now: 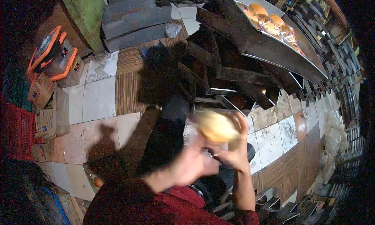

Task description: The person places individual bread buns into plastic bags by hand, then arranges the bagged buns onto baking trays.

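A round, pale yellow bread bun [217,126], smeared by motion, is held between my two hands in front of my lap. My left hand [191,158] reaches in from the lower left and is blurred beneath the bun. At the bun's right side is my right hand [236,149], its fingers curved round it. Clear plastic [190,131] shows at the bun's left edge. Several golden buns in clear wrapping [273,25] lie in a dark metal tray [281,51] at the upper right.
Dark metal trays [230,74] are stacked at odd angles beyond my hands. More trays [136,20] stand at the top left. Orange-lidded plastic boxes [68,65], cardboard boxes [46,121] and a red crate [15,131] line the left side. Plastic bags [332,135] lie at the right.
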Available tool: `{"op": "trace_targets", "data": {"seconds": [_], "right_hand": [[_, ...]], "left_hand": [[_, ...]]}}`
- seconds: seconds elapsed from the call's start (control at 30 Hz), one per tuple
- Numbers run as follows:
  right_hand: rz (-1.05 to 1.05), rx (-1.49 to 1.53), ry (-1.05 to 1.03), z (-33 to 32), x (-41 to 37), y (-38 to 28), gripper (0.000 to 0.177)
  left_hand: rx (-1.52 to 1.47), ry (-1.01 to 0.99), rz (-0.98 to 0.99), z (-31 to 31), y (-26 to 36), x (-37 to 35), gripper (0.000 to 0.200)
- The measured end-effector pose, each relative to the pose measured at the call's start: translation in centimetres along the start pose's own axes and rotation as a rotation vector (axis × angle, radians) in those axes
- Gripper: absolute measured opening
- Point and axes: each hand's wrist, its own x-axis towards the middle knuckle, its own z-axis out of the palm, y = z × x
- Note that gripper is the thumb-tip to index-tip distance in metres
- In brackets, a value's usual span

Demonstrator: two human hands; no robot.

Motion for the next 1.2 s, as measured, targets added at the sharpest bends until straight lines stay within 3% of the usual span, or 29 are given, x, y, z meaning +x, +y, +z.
{"op": "trace_targets", "data": {"seconds": [0.03,0.07,0.1,0.13,0.17,0.2,0.23,0.3,0.37,0.4,0.43,0.5,0.53,0.6,0.7,0.73,0.77,0.83,0.9,0.97,1.0,1.03,1.13,1.2], "right_hand": [[0.136,0.067,0.025,0.0,0.1,1.0,0.094],[0.297,0.376,0.004,0.8,0.2,1.7,0.086],[0.461,0.686,-0.019,2.0,0.1,2.4,0.077],[0.562,0.717,-0.072,3.1,-1.0,4.2,0.067],[0.603,0.641,-0.106,4.9,-2.2,5.6,0.067],[0.486,0.386,-0.132,6.7,-3.9,7.9,0.067],[0.587,0.295,-0.179,8.1,-4.9,7.3,0.063],[0.485,0.089,-0.154,9.8,-7.6,9.9,0.051],[0.531,0.047,-0.046,9.5,-8.6,10.4,0.033],[0.486,-0.082,0.03,9.5,-8.6,11.5,0.028],[0.561,0.064,0.114,9.6,-8.2,12.0,0.024],[0.369,-0.191,0.066,9.3,-6.8,11.8,0.028],[0.367,-0.191,0.071,9.4,-6.1,11.3,0.028],[0.502,-0.106,0.039,9.1,-5.1,10.4,0.034],[0.871,0.516,0.164,7.5,-5.2,9.7,0.031],[0.927,0.596,0.135,7.4,-4.9,8.9,0.026],[0.924,0.6,0.146,7.3,-5.2,9.5,0.026],[0.834,0.505,-0.012,7.3,-5.6,11.2,0.02],[0.782,0.522,-0.027,7.3,-5.6,11.5,0.014],[0.677,0.179,-0.061,7.2,-5.6,11.1,0.015],[0.561,0.066,0.031,7.4,-5.8,11.7,0.016],[0.541,0.173,0.195,7.8,-5.8,12.2,0.018],[0.663,0.446,0.365,8.3,-5.1,12.2,0.017],[0.559,0.16,0.139,8.4,-5.0,12.8,0.018]], "left_hand": [[0.26,-0.226,-0.167,2.2,-0.1,-2.7,0.068],[0.493,-0.658,-0.005,-0.2,-2.5,-3.3,0.05],[0.489,-0.644,-0.003,-2.4,-2.1,-2.8,0.05],[0.463,-0.72,0.069,-5.0,-1.3,-2.1,0.046],[0.439,-0.791,0.148,-7.8,-0.1,-1.4,0.042],[0.416,-0.856,0.229,-10.5,1.1,-1.1,0.038],[0.397,-0.921,0.314,-12.9,2.3,-0.9,0.034],[0.355,-1.057,0.482,-14.8,3.8,-1.4,0.027],[0.69,0.812,0.661,-12.5,1.9,-4.8,0.024],[0.919,0.957,0.704,-13.4,1.2,-4.2,0.028],[1.12,1.016,0.664,-14.2,0.4,-3.5,0.031],[1.288,0.858,0.692,-14.5,-0.3,-1.6,0.029],[1.22,0.794,0.56,-14.4,-0.1,-0.8,0.025],[1.241,0.821,0.504,-13.6,0.4,0.2,0.024],[1.21,0.853,0.446,-13.5,0.4,0.6,0.025],[1.202,0.881,0.532,-14.3,0.1,0.9,0.025],[1.195,0.907,0.621,-14.8,-0.1,1.1,0.024],[1.281,0.955,0.608,-13.8,0.1,1.3,0.025],[1.425,0.822,0.664,-13.7,0.1,1.2,0.026],[1.448,0.828,0.71,-13.9,0.0,1.1,0.026],[1.304,0.897,0.704,-14.1,0.1,1.2,0.024],[1.159,0.963,0.699,-14.4,0.2,1.4,0.022],[1.068,0.975,0.679,-15.1,0.0,1.8,0.023],[1.079,0.972,0.674,-15.3,-0.1,2.0,0.023]]}}
